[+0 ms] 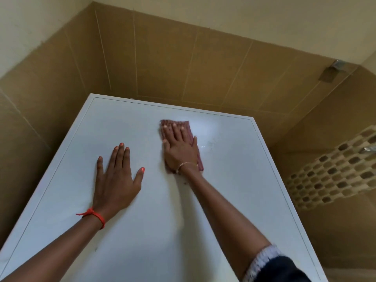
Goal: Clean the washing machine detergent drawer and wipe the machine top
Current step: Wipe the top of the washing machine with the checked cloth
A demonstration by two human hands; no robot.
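- The right hand [179,151] lies flat, fingers spread, pressing a reddish cloth [188,129] on the machine top [142,231], centre of frame.
- The left hand [116,180] rests released and empty, left of it.
- Wiping seems underway; faint marks remain on the right.
- The detergent drawer is not visible.

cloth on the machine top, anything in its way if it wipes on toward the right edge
Nothing visible does. The right hand presses the cloth flat on the machine top, and the surface to its right is bare. The left hand rests on the other side.
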